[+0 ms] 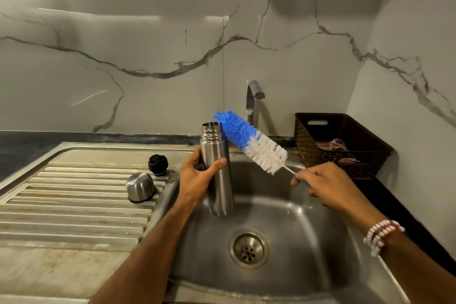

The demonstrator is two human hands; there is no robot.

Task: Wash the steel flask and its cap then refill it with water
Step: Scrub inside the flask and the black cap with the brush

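Left hand [197, 175] wraps the steel flask [220, 192] at about mid-body, thumb across the front, fingers round the back: a full closed hold. The flask is upright and uncapped. Its threaded neck and open mouth stick up above the grip, and its base hangs below the grip over the sink basin [308, 229]; can't tell if the base touches anything. Right hand [323, 185] pinches the thin handle of the bottle brush [249, 140] between thumb and fingertips, with the other fingers curled in. From that pinch the bristle head runs up and to the left, white half nearest the fingers, blue half at the far end. The blue tip sits right beside the flask mouth, on the side away from the left palm. Touching or just apart, can't tell; it is not inside. The steel cap [140, 186] is left of the flask grip, dome up on the ribbed drainboard [74, 192], near the basin edge. The black stopper [158, 164] is just behind the cap, also on the drainboard. The tap [254, 99] stands behind the brush head. The drain [249, 248] lies below and between the two grips. A dark woven basket [345, 155] sits beyond the right-hand pinch with a cloth [333, 144] in it. There is a beaded bracelet [381, 234] on the right wrist.
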